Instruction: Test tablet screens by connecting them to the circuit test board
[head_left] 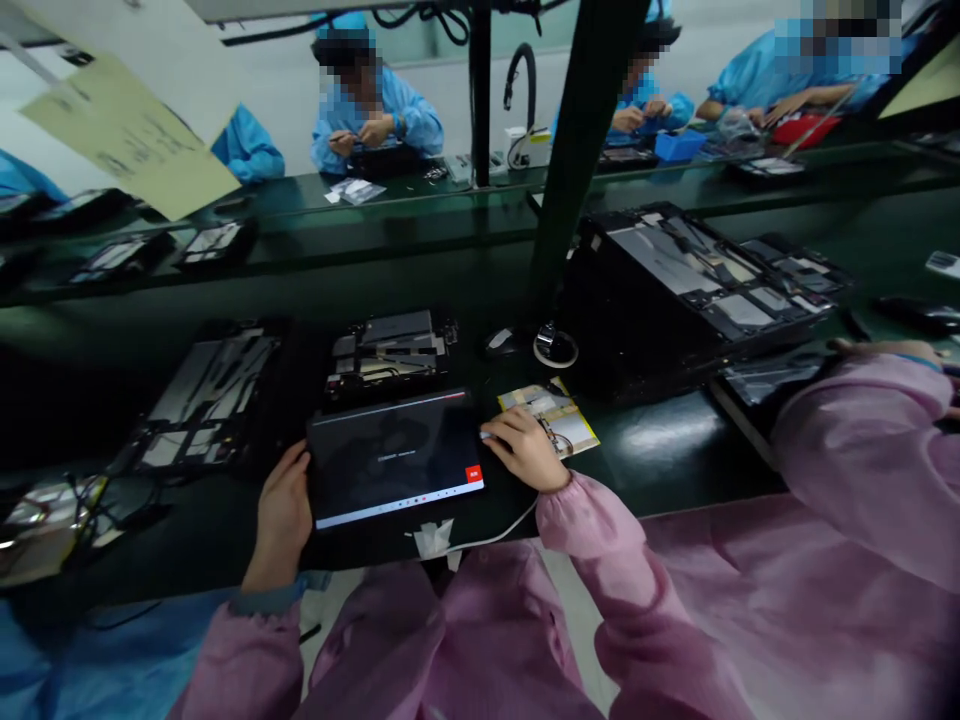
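Pink smock sleeves (450, 640) fill the bottom of the view, with a blue cuff at the left wrist. Straight ahead of them, at 12 o'clock, a dark tablet (394, 458) rests on the green workbench (660, 450), a small red square showing at its lower right corner. The left hand (283, 510) grips the tablet's 9 o'clock edge. The right hand (525, 450) sits at the 3 o'clock edge with its fingertips (491, 433) on the rim; I cannot tell whether they are clamped there. The hands stay apart, with the tablet between them.

A white cable (495, 535) runs below the tablet, near a scrap of white tape (433, 538). A yellow-edged card (551, 418) lies just beyond the right hand at 1 o'clock. Past the tablet sit an opened tablet back (390, 355) at 12 o'clock and another (202, 395) at 10 o'clock. A computer mouse (501, 342) and a tape roll (555, 348) lie at 1 o'clock, beside a black stacked case (697, 290). A co-worker's pink sleeve (862, 430) enters at 3 o'clock.
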